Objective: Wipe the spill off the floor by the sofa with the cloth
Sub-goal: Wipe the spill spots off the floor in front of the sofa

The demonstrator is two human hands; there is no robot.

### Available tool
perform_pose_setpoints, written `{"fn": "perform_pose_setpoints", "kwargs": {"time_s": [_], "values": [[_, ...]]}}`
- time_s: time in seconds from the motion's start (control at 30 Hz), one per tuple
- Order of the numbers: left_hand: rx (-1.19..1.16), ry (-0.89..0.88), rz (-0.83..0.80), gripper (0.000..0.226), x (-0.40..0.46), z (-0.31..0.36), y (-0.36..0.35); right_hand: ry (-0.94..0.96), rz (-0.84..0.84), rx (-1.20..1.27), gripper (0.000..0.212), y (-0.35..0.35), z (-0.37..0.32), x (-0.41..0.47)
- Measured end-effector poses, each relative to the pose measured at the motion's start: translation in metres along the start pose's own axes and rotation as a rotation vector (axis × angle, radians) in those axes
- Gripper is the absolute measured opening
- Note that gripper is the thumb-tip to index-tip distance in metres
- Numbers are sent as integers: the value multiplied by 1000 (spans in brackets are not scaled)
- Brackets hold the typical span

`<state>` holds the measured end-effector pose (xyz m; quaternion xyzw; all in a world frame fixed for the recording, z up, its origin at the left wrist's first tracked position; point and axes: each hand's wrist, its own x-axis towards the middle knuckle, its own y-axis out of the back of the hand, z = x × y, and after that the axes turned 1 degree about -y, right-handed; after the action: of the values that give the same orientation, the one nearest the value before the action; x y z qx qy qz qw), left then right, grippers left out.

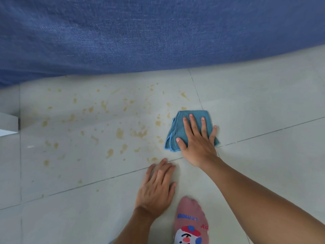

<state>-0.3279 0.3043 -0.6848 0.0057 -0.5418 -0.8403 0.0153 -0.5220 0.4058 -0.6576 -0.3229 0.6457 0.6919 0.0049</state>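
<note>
Fig.: head view, floor wipe, early stage. Right hand (197, 138): fingers straight and spread, palm flat, pressing down on the cloth (177, 136); nothing curled round it. Cloth: blue-green, ribbed weave, folded into a rough pad, loose edges stacked at its left side, lying flat on the floor (263, 106) just right of the tile the spill sits on. Left hand (158, 187): fingers straight and close together, palm down on bare tile near the person, touching no cloth; judged a brace for body weight.

Key relation: spill (119, 132) lies to the left of the cloth-bearing hand, w/ nearest drops just beside the cloth's left and top edges. Spatter stretches mainly left-right, roughly parallel to the sofa (140, 36) edge above it, and runs toward a white object (8, 125) at the frame's left margin. Right hand is the nearer one to the drops by the sofa; left hand's fingertips sit just below the lowest drops.

Spill appearance: many separate yellow-brown drops and blotches, pale, thin, some streaked; larger blots approx. mid-tile. Nearly all looks unwiped, so the likely next stroke is a leftward sweep. Sock (190, 221) (pink, cartoon print) at bottom, clear of spatter.
</note>
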Motion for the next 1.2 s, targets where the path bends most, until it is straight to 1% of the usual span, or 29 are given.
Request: {"fn": "perform_pose_setpoints", "kwargs": {"time_s": [0.07, 0.13, 0.2, 0.27, 0.37, 0.43, 0.5, 0.57, 0.67, 0.73, 0.8, 0.9, 0.97, 1.03, 1.1, 1.2], "values": [[16, -25, -16, 51, 1, 0, -1, -6, 53, 7, 76, -1, -11, 7], [18, -23, -25, 51, 2, 1, -2, 41, 85, 36, 77, -4, -15, 7], [12, -11, -27, 52, 2, 0, -2, 124, 125, 44, 77, -11, -7, -1], [1, -13, -32, 52, 3, 0, 0, 147, 139, 40, 78, -16, 10, -6], [-27, -13, -44, 52, 4, -1, 3, 48, 159, 54, 80, -16, 23, 5], [-47, 1, -41, 52, 5, -1, 3, -42, 146, 107, 80, -7, 15, 27], [-57, 8, -38, 53, 6, -1, 4, -80, 125, 117, 79, 0, 0, 41], [-54, 13, -43, 53, 6, -1, 4, -24, 127, 82, 80, -2, -8, 37], [-56, 15, -65, 54, 5, -1, 5, 140, 155, 4, 80, -16, 1, 6], [-62, 21, -79, 54, 5, -2, 7, 166, 168, -6, 80, -21, 12, -4], [-72, 18, -84, 57, 5, -1, 8, 130, 191, 3, 81, -19, 14, 1], [-115, 12, -47, 70, 6, 1, 6, -5, 262, 58, 82, -12, -2, 32], [-117, 10, -23, 73, 6, 0, 3, -85, 292, 123, 82, -4, -18, 57], [-103, 4, -12, 73, 7, -2, 0, -118, 297, 161, 82, 2, -30, 73], [-73, -6, 2, 74, 3, -1, -4, -74, 273, 170, 82, 1, -35, 69], [-92, -4, 22, 73, 5, -1, -3, 53, 263, 116, 80, -4, -21, 52]]}}
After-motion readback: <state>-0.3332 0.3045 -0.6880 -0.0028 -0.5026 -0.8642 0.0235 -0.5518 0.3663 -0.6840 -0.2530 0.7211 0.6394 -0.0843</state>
